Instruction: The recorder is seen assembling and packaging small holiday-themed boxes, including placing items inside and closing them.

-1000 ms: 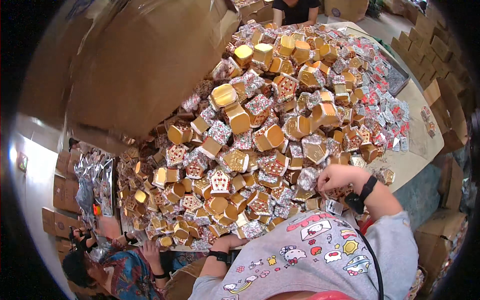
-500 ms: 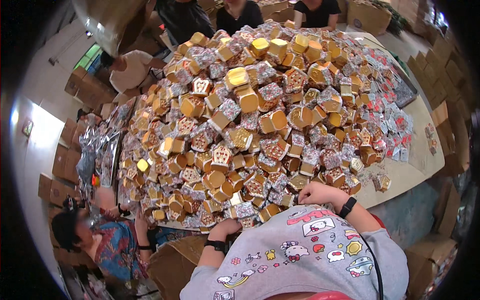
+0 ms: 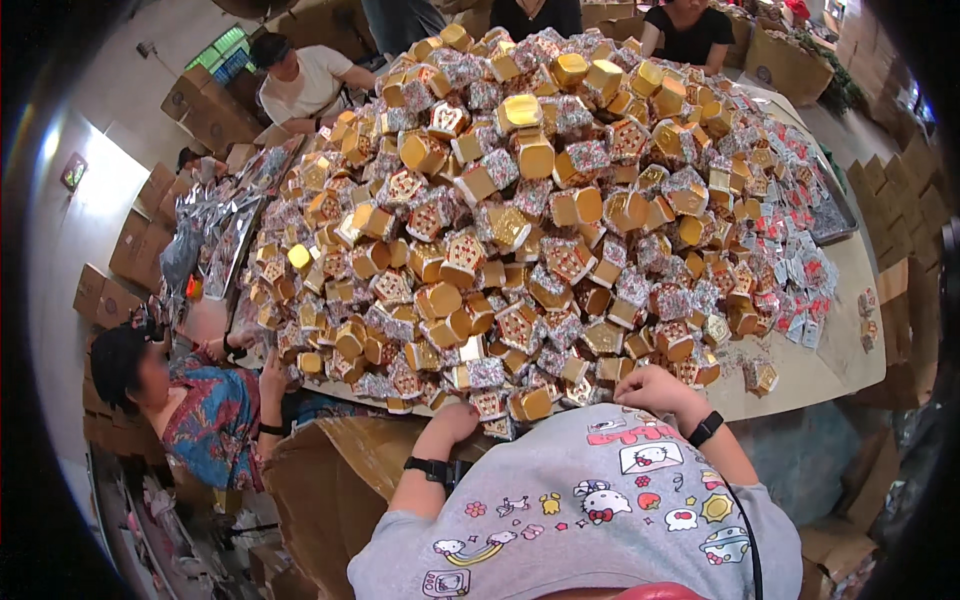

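A big heap of small house-shaped pieces [image 3: 520,322] covers the table, with gold faces, speckled sides and red-and-white patterned fronts. At its near edge, my left hand [image 3: 455,421] reaches in beside a speckled piece [image 3: 487,404]; its fingers are mostly hidden, so I cannot tell whether it grips anything. My right hand [image 3: 658,388] rests at the heap's near edge, right of a gold piece [image 3: 531,404]. Its fingers look curled inward, and what they may hold is hidden. Dark bands circle both my wrists.
The pale tabletop [image 3: 820,350] shows at right, with a lone piece [image 3: 761,376] and flat red-and-white packets [image 3: 800,270]. A dark tray [image 3: 832,215] lies beyond. A cardboard box [image 3: 330,490] stands by my left arm. A co-worker in patterned blue [image 3: 215,420] sits at left; others sit across.
My view has shifted, so the heap appears slightly higher and the people at left show more fully. Both hands stay at the heap's near edge.
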The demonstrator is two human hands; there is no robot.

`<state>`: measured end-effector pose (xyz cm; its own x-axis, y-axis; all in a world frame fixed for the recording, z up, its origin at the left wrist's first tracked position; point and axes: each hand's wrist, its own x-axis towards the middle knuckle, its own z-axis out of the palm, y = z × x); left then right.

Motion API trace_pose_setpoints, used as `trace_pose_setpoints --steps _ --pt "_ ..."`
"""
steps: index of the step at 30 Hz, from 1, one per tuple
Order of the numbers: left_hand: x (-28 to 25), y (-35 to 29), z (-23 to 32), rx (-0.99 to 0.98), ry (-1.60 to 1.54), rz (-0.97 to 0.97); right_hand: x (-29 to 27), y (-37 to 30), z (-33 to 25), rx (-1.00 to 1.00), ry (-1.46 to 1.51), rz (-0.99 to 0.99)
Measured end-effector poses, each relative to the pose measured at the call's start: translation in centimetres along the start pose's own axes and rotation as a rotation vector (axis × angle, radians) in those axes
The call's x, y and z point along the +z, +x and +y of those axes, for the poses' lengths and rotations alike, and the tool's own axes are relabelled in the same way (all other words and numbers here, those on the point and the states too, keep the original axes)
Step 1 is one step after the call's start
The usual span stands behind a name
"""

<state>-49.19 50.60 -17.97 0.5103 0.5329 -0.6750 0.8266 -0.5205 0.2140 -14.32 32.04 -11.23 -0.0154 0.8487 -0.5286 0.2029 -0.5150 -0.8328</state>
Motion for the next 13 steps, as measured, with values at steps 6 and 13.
trace_pose_setpoints --steps 6,13 --pt "2.6 -1.2 0.7 -0.105 -0.494 0.142 0.1 -0.8 0.2 0.015 0.036 0.007" --pt "6.8 -1.8 2.6 -0.197 -1.434 -0.059 0.7 0.1 0.7 0.041 0.121 -0.045"
